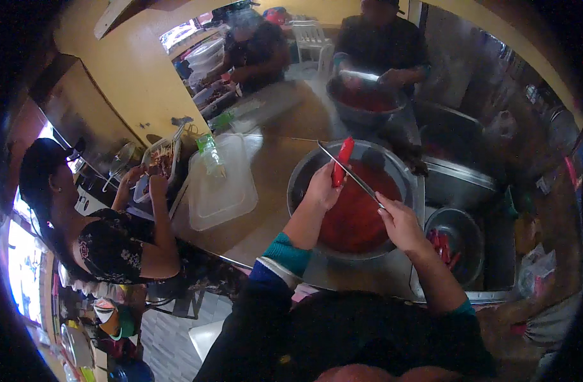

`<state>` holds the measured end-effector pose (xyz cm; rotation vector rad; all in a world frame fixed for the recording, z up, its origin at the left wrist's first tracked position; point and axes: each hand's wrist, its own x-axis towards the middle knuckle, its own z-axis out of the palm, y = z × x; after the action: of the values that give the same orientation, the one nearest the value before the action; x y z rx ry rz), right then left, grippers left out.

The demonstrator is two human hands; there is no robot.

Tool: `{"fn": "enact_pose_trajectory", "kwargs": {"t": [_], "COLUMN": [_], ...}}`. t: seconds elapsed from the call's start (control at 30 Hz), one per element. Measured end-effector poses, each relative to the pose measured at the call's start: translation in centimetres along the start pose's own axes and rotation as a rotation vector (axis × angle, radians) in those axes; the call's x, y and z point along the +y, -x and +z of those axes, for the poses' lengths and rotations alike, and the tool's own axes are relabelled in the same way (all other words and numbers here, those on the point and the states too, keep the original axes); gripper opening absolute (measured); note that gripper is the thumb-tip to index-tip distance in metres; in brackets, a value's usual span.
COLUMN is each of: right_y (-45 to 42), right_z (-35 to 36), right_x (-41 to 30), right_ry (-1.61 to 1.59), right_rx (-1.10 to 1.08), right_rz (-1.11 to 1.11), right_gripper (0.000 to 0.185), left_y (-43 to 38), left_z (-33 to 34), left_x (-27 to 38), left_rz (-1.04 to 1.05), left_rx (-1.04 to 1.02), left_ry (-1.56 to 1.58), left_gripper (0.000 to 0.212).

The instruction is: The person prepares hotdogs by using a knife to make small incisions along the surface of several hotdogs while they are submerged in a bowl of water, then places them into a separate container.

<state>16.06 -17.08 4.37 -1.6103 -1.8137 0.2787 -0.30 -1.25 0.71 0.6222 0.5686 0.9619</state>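
My left hand (323,187) grips a glossy red sausage-like piece (344,160), held upright over a large round metal basin (295,205). In my right hand (400,220) is a long, thin-bladed knife (351,175); its blade slants up and to the left, crossing the red piece. Finely cut or liquid red contents (356,219) fill the bottom of the basin; I cannot tell which. The basin stands on the metal-edged counter beside the sink. More red pieces (443,246) lie in a smaller bowl (468,234) in the sink, right of my right forearm.
A translucent plastic lid (220,205) and a green-marked plastic bag (210,155) lie left of the basin. One person at the left handles food over a plastic tub (177,157). Across the counter are two people, one at another basin (396,112). The sink rim (463,176) lies right.
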Motion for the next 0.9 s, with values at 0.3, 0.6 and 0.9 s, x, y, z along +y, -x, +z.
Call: {"fn": "enact_pose_trajectory", "kwargs": {"t": [0.3, 0.6, 0.9], "right_y": [2.4, 6.2, 6.8], "right_z": [-2.5, -5.1, -5.1], "right_x": [-0.8, -1.5, -1.5], "right_ry": [-0.081, -0.181, -0.182], "right_rx": [-0.154, -0.26, -0.301], "right_rz": [0.05, 0.195, 0.261], "right_gripper": [0.035, 0.037, 0.036], "left_y": [-0.1, -0.3, -0.4], "left_z": [0.3, 0.2, 0.0], "left_x": [0.2, 0.5, 0.6], "left_rz": [0.072, 0.013, 0.0], "left_rx": [0.154, 0.103, 0.076], "left_ry": [0.079, 0.117, 0.114], "left_gripper": [0.027, 0.029, 0.029]}}
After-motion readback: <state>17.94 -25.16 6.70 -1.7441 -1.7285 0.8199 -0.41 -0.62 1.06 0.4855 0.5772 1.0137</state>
